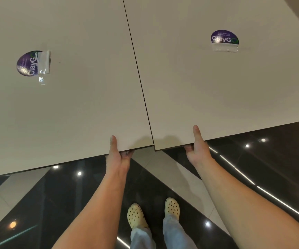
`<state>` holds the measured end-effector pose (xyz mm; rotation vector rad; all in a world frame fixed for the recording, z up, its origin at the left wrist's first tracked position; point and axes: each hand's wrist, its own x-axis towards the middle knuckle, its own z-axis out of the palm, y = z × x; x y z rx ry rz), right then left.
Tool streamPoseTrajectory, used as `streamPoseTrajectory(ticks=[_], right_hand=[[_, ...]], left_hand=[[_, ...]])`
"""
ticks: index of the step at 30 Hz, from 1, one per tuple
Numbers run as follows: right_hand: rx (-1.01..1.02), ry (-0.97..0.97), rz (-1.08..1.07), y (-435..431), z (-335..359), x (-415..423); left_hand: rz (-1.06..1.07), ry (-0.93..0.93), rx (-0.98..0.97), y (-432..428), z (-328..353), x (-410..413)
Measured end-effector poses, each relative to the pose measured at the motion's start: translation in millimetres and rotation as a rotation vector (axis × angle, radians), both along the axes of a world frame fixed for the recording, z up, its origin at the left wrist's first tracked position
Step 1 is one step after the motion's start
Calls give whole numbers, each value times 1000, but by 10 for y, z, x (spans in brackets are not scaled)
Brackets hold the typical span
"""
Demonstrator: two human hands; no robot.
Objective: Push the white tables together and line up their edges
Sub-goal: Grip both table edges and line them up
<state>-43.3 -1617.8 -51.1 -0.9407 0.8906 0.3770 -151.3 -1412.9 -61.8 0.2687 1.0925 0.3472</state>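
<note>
Straight ahead of our two hands, two white tables sit side by side, their tops filling the upper part of the view. Between our hands a thin dark seam runs away from us where the tables meet. They look touching or nearly so.

Our left hand (pixel 117 151) grips the near edge of the left white table (pixel 73 96), just left of the seam, with the thumb lying flat on top and the fingers curled underneath. Our right hand (pixel 197 146) holds the near edge of the right white table (pixel 217 90) the same way, just right of the seam.

At the seam, the right table's near corner sits slightly closer to us than the left table's corner.

Beyond and to the left of our left hand, a round purple ClayGo sticker (pixel 30 63) with peeling clear tape lies on the left table. A second ClayGo sticker (pixel 224 39) lies beyond our right hand.

Below our forearms, a glossy dark floor (pixel 253 159) with pale bands reflects ceiling lights, and yellow perforated clogs (pixel 136 215) show under light blue jeans (pixel 141 238).
</note>
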Motion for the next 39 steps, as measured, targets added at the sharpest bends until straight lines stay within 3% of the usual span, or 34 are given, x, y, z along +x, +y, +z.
streamPoseTrajectory(ticks=[13,23,39], right_hand=[[-23,-23,-109,148,-4,19],[-26,-16,-74,208,-5,6],[-16,-37,-21,141,-28,6]], left_hand=[[-71,-19,24,67,-78,-96],[18,-6,-48,81,-7,-167],[15,24,3,37,-3,-128]])
